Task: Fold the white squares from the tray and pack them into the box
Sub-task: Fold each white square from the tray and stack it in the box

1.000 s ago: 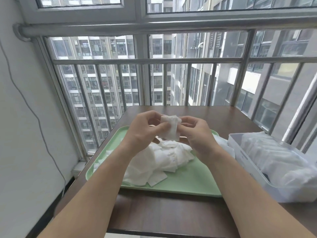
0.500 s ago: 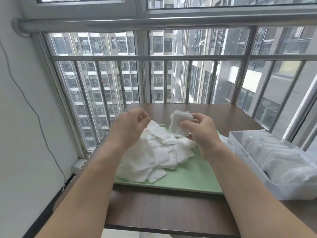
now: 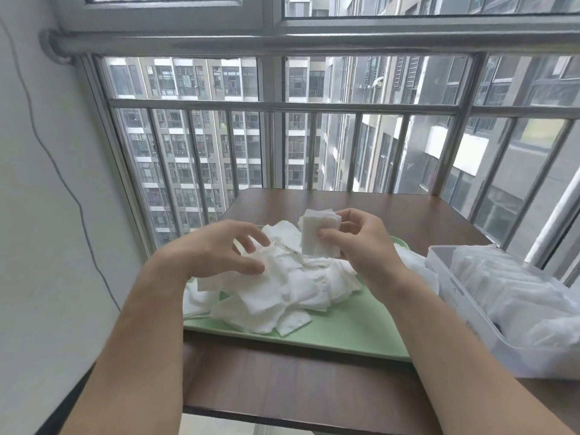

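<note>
A heap of loose white squares (image 3: 282, 290) lies on the green tray (image 3: 354, 334) in the middle of the table. My right hand (image 3: 361, 243) holds a folded white square (image 3: 318, 233) upright above the heap, pinched between thumb and fingers. My left hand (image 3: 219, 249) hovers over the left part of the heap with fingers spread, its fingertips touching the top squares. To the right stands the clear plastic box (image 3: 464, 306), holding several folded white squares (image 3: 508, 284).
The brown table (image 3: 314, 390) ends close to my body, with its far edge by the barred window (image 3: 282, 136). A white wall with a hanging cable (image 3: 62, 171) is on the left. The box sits against the tray's right side.
My left hand has let go of the folded square and dropped onto the heap. My right hand has kept the folded square and drawn it slightly to the right.
</note>
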Motion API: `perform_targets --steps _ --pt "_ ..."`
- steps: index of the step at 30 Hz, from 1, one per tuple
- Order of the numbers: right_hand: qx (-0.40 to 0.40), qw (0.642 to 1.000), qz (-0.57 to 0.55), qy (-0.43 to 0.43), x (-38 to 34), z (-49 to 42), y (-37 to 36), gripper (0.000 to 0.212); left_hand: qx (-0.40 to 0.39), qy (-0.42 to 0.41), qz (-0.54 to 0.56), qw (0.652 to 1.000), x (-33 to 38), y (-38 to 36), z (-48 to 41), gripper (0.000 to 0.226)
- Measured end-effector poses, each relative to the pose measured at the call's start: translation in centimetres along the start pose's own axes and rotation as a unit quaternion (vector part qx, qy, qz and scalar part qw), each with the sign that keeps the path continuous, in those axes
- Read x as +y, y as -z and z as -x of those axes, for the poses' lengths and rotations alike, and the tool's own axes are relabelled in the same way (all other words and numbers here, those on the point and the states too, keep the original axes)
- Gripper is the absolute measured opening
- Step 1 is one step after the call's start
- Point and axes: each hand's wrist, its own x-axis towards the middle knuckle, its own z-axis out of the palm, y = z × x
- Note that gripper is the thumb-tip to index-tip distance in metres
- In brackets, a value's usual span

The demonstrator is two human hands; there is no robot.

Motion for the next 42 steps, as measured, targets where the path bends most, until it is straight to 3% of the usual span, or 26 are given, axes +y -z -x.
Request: perform_targets --steps 8,15,22,30,39,42 --pt "-0.015 0.999 0.028 0.001 0.3 0.1 -0.3 0.012 0.101 -0.031 0.034 0.994 0.2 -0.6 -0.3 0.021" --pt "0.023 0.999 0.031 -0.008 0.7 -0.3 -0.2 0.009 0.207 -0.103 0.139 0.963 1.0 -1.4 -1.1 0.029" --pt "0.008 1.000 -0.001 -0.018 0.5 -0.1 -0.1 0.009 0.224 -0.155 0.227 0.935 2.2 -2.0 -1.2 0.032" --pt "-0.032 0.999 -0.021 -0.017 0.3 0.1 -0.3 0.019 0.213 -0.189 0.242 0.928 3.1 -2.8 -1.5 0.031" --pt "-0.097 0.989 -0.095 -0.055 -0.3 0.4 -0.6 0.020 0.253 -0.199 0.218 0.921 3.3 -3.6 -1.9 0.026" --pt "-0.141 0.979 -0.128 -0.076 -0.6 0.5 -0.5 0.034 0.277 -0.189 0.223 0.915 3.3 -3.9 -2.1 0.024"
